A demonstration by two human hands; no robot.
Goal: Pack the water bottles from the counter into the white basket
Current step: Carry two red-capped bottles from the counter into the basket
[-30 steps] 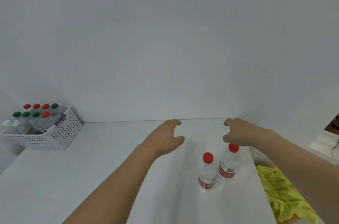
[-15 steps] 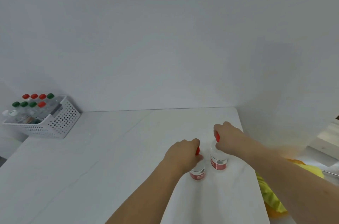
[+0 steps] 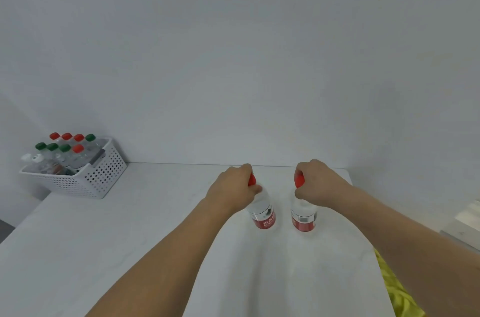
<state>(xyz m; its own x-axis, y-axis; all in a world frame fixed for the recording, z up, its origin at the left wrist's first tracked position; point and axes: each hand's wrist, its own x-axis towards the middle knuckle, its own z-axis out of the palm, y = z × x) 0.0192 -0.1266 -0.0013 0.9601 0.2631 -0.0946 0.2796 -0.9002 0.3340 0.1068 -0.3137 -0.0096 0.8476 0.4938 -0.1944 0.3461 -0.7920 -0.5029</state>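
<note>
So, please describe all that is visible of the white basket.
The white basket looks plastic, rectangular, with rows of small holes in its walls. It sits upright at the far left of the counter, near the wall. Bottles with red and green caps stand inside, nearly filling it. No hand touches it.

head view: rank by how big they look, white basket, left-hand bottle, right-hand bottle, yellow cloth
1. white basket
2. yellow cloth, partly hidden by the arm and cropped, so unsure
3. left-hand bottle and right-hand bottle look alike
</note>
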